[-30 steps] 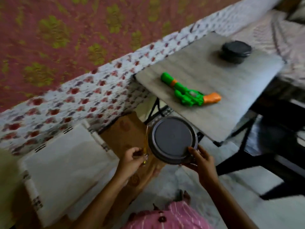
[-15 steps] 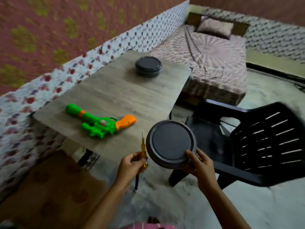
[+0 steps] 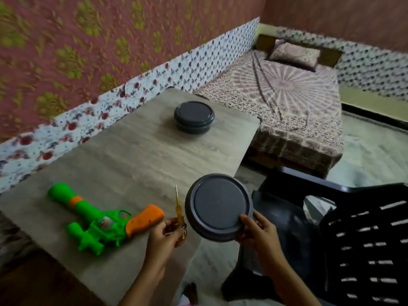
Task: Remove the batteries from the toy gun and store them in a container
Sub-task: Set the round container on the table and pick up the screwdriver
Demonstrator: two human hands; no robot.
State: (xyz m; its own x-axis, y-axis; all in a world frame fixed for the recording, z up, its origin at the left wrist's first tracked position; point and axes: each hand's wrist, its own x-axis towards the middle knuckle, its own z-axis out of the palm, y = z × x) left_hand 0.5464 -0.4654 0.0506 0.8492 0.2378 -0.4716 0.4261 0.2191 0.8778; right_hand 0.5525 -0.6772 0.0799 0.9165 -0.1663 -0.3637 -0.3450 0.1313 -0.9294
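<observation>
"Where was the toy gun (image 3: 103,219) at that point?"

"Flat on its side at the near end of the table (image 3: 132,155), orange grip toward the person, with nobody touching it. The left hand (image 3: 164,236) pinched a thin yellow screwdriver (image 3: 177,216) upright. The right hand (image 3: 258,230) had its fingers curled under a round dark container (image 3: 218,206), thumb on the lid, holding it tilted off the table's corner by a black chair (image 3: 293,244)."

"So what would have made the next bit go well?"

"Setting that container down close to the gun first, I'd say, with the lid off. That would have freed the right hand to steady the gun while the screwdriver worked. I couldn't see a battery cover from where I stood. A second container (image 3: 194,117) sat shut at the far end."
</observation>
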